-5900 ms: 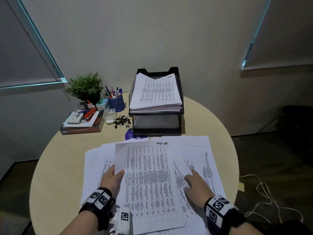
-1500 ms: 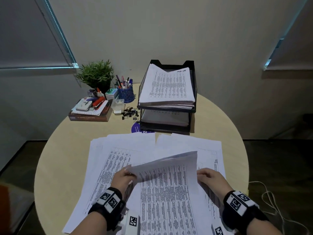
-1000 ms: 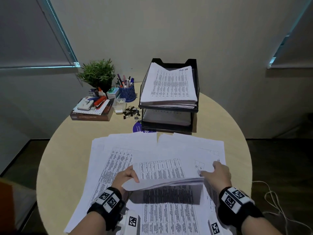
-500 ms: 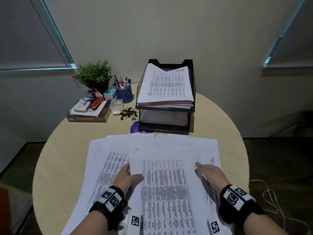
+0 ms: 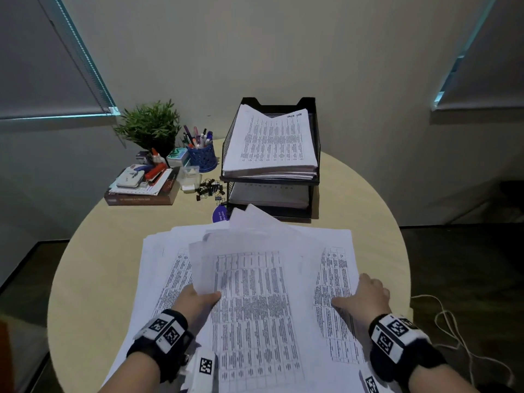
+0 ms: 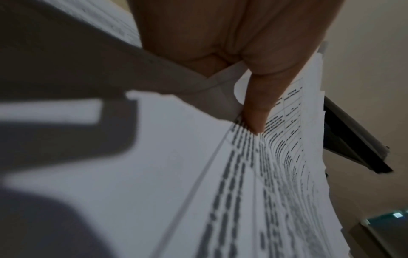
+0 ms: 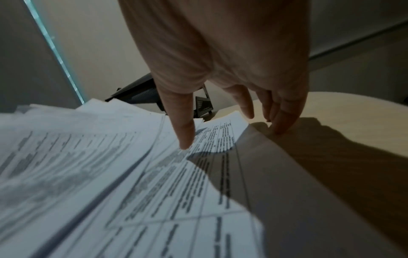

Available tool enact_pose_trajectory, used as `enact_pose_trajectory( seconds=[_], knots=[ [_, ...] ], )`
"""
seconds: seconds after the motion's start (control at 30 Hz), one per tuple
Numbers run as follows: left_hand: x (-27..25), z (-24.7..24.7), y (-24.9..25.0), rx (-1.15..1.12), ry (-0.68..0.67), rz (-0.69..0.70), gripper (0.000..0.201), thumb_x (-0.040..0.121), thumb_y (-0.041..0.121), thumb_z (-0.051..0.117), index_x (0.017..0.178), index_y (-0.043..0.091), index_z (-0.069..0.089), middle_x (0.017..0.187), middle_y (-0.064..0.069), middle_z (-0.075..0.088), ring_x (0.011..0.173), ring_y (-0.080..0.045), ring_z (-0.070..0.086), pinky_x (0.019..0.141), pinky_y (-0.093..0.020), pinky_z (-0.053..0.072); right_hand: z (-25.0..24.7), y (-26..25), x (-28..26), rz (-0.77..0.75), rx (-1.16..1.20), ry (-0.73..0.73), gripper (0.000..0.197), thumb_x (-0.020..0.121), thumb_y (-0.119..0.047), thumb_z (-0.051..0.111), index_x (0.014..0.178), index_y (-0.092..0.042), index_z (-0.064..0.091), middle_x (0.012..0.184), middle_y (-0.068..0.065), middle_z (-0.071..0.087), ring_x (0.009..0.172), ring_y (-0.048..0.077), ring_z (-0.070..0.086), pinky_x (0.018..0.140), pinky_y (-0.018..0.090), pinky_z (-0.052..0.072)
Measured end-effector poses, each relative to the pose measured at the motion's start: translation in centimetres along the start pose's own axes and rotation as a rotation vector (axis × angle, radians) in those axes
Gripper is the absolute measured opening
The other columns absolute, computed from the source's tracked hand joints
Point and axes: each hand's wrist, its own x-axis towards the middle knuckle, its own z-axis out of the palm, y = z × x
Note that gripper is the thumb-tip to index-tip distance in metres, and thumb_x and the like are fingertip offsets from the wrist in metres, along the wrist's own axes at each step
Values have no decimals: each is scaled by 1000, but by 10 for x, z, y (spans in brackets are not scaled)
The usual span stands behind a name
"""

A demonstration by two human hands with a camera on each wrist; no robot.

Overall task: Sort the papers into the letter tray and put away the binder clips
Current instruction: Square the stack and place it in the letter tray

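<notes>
Left hand (image 5: 195,300) pinches the left edge of several printed sheets (image 5: 249,279): thumb on top, fingers hidden under the paper. Left wrist view confirms it, thumb (image 6: 256,111) pressing down on the sheet edge, the sheets bowed up from the pile.

Right hand (image 5: 368,293) lies spread on the right side of the loose papers (image 5: 334,268), fingers straight. Right wrist view: thumb tip (image 7: 185,137) on the print, outer fingertips (image 7: 280,127) at the paper's edge, touching the table (image 5: 93,279).

Papers fanned untidily over the near half of the round table. Letter tray (image 5: 314,154), black mesh, two tiers, stands at the far side; top tier holds a thick stack, lower tier a thinner one. Binder clips (image 5: 208,187) lie in a loose heap just left of the tray, beside a small clear box (image 5: 190,177).

Far left: plant (image 5: 149,127), blue pen cup (image 5: 202,157), book (image 5: 141,197) with stapler and small items on top. Purple round disc (image 5: 219,215) at the tray's front left, partly under paper.
</notes>
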Motion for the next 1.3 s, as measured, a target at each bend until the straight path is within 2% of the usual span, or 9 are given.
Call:
enact_pose_trajectory(
  seconds=[0.13,0.27,0.4,0.6,0.77,0.9,1.07,1.2,1.3],
  knots=[
    [6,-21,-1,-13,118,-49,38,86,23,64,119,11,50,100,-12,59,90,-32,51,78,-43,41,9,-7,-6,21,-142,3,101,70,-49,74,142,-5,20,137,15,34,126,33,33,104,37,34],
    [12,-42,-8,36,135,-61,44,87,27,64,122,8,46,112,-13,57,94,-34,49,78,-37,37,10,-15,-5,59,51,-31,100,72,-28,80,142,1,15,135,21,37,119,35,48,93,37,46],
    [16,-54,-12,76,99,-27,46,89,17,62,128,0,47,118,-18,58,94,-29,48,82,-32,35,15,-6,-5,11,274,-43,67,81,-6,68,138,-3,34,123,17,58,92,27,59,70,27,49],
    [37,-68,-20,59,-67,51,46,88,2,58,132,8,45,113,-14,57,98,-26,51,92,-40,38,-6,5,-23,-27,521,130,22,87,-4,53,101,-13,68,86,8,70,80,28,65,80,41,55],
    [66,-84,-29,36,-193,117,57,84,-3,52,128,33,44,92,-4,58,74,-17,48,75,-33,35,-59,-8,-53,-126,518,255,14,91,-9,54,93,-17,66,86,5,69,85,25,65,79,36,52],
    [58,-89,-20,40,-211,157,51,89,-3,48,132,26,45,95,-11,59,88,-25,49,75,-34,38,-96,-19,-67,-126,592,309,18,88,-9,60,104,-10,69,91,6,71,87,25,67,89,42,51],
    [52,-89,-21,-30,-241,140,47,95,-2,44,139,11,38,133,-5,50,114,-22,46,103,-40,33,-101,-36,-83,-185,614,293,14,89,-4,59,97,-12,67,78,-2,66,72,12,61,66,24,43],
    [60,-94,-29,8,-232,148,45,95,-3,42,139,8,39,128,-10,54,108,-22,49,94,-33,36,-95,-43,-88,-186,655,343,14,89,-7,59,92,-16,69,84,4,71,76,20,67,77,34,52],
    [60,-98,-30,72,-243,197,41,96,-2,42,136,8,42,117,-6,54,102,-19,50,87,-29,36,-105,-52,-96,-222,694,401,18,90,-6,58,102,-15,68,81,0,67,74,18,64,70,28,47]
  ],
)
